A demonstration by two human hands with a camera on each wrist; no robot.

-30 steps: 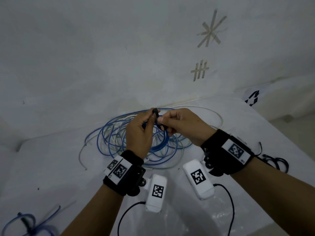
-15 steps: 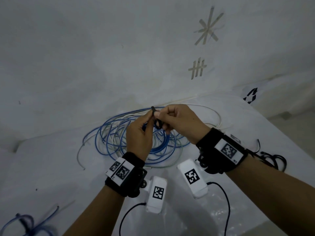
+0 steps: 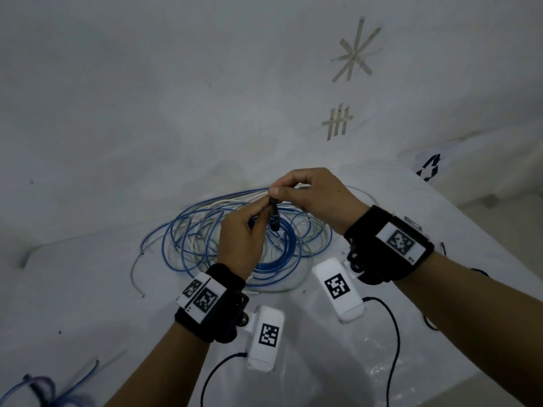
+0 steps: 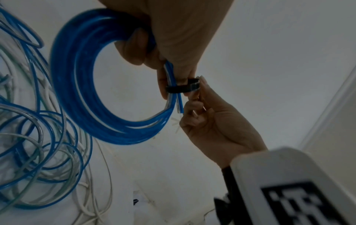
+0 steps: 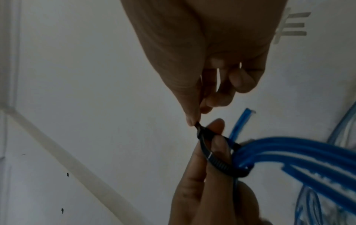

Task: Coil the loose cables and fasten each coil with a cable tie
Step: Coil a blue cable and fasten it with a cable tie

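My left hand holds a small coil of blue cable up off the white table, fingers curled round the bundle. A black cable tie loops round the coil's strands and round a left fingertip. Just above, my right hand pinches the tie's tail between thumb and forefinger. In the head view the tie shows as a dark strip between both hands. The coil's cut blue end sticks out past the tie.
A loose tangle of blue and white cables lies on the table under my hands, against the white wall. A tied blue bundle sits at the near left. Dark items lie behind my right wrist, near the table's right edge.
Both hands have risen a little. My right hand has shifted left, over the left fingertips, drawing the tie's tail upward. The coil stays in my left hand.
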